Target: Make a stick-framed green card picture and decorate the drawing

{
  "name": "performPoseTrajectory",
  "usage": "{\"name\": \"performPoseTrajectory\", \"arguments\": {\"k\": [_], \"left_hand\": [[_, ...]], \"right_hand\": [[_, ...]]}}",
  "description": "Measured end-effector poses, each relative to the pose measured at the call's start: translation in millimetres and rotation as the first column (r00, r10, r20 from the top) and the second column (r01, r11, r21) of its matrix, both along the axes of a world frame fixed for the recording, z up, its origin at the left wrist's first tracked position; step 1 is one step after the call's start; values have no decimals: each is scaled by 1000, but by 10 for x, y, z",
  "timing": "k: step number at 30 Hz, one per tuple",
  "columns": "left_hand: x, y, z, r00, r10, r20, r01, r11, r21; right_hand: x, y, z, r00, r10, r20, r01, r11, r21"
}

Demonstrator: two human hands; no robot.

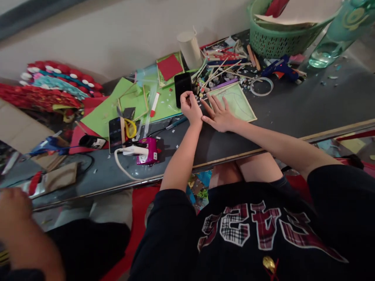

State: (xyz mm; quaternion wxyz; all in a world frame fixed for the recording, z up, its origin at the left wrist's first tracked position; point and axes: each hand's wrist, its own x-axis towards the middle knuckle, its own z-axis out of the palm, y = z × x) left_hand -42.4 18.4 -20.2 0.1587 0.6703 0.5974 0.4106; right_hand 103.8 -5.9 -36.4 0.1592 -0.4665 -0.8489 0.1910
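Note:
My left hand (191, 108) is turned partly palm up with its fingers curled in, and I see nothing in them. Just behind it a black phone (182, 88) stands or lies with a dark screen. My right hand (220, 117) is open, fingers spread, its thumb touching the left wrist. Those fingers lie over the left edge of a thin stick-edged frame (240, 102) with a pale green sheet in it. Past the fingertips lie a purple stick (224, 84) and a heap of thin wooden sticks (216, 74).
A pink power adapter (150, 150) with a white plug, another phone (116, 134) and yellow scissors (130, 128) are to the left. Behind stand a white cylinder (190, 48) and a green basket (272, 41). A blue glue gun (281, 69), tape roll (261, 86) and bottle (328, 50) are right. Another person's hand (14, 205) is far left.

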Motion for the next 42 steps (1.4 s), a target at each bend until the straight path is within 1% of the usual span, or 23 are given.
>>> {"name": "performPoseTrajectory", "arguments": {"k": [2, 5, 8, 10, 13, 16, 18, 22, 24, 25, 26, 28, 30, 31, 32, 35, 36, 38, 40, 42], "left_hand": [[50, 8, 4, 996, 80, 42, -81, 996, 29], [154, 31, -10, 980, 168, 112, -174, 983, 52], [190, 48, -20, 956, 245, 159, -256, 965, 55], [178, 51, -25, 963, 232, 136, -241, 969, 55], [149, 73, -64, 975, 182, 131, -189, 981, 46], [119, 158, -168, 957, 161, 241, -172, 985, 26], [96, 243, -256, 931, 146, 334, -167, 985, 33], [58, 384, -383, 843, 118, 525, -219, 966, 134], [56, 407, -403, 808, 109, 579, -257, 950, 179], [61, 404, -405, 803, 104, 587, -264, 945, 194], [68, 395, -402, 806, 97, 584, -263, 942, 208], [90, 360, -388, 824, 74, 562, -244, 941, 234], [114, 314, -367, 847, 42, 530, -211, 941, 264], [125, 291, -355, 860, 30, 510, -195, 942, 274], [136, 270, -343, 874, 19, 486, -177, 943, 281], [155, 232, -320, 910, -3, 414, -127, 950, 286], [157, 232, -319, 917, -1, 399, -124, 950, 288], [155, 252, -333, 920, 32, 392, -158, 943, 294], [147, 291, -362, 910, 86, 406, -224, 926, 305], [137, 334, -394, 893, 112, 436, -269, 910, 316]], "right_hand": [[16, 34, -6, 1000, -8, 2, 8, 1000, -16], [25, 70, 39, 998, -63, -25, 62, 996, -70], [21, 49, 68, 997, -70, -18, 70, 997, -34], [23, 24, 70, 999, -38, 9, 38, 999, 6], [18, 2, 80, 1000, -25, 2, 24, 1000, 19], [-17, -34, 120, 999, -52, -15, 52, 998, 38], [-50, -73, 150, 997, -80, 18, 79, 997, 17], [-87, -152, 185, 982, -182, 60, 183, 983, -22], [-85, -192, 192, 975, -221, 36, 222, 975, -9], [-78, -214, 195, 971, -237, 11, 237, 971, 6], [-65, -236, 200, 969, -245, -32, 246, 968, 41], [-11, -265, 221, 960, -226, -163, 253, 952, 171], [106, -239, 258, 933, -177, -314, 282, 901, 330], [195, -195, 279, 914, -167, -369, 312, 872, 378], [305, -129, 299, 889, -183, -419, 362, 842, 400], [736, 154, 327, 840, -201, -505, 437, 802, 408], [896, 249, 319, 816, -226, -533, 472, 793, 386], [1200, 394, 271, 780, -280, -560, 530, 771, 352], [1443, 457, 188, 783, -314, -537, 546, 762, 350], [1591, 454, 94, 809, -325, -491, 534, 756, 379]]}}
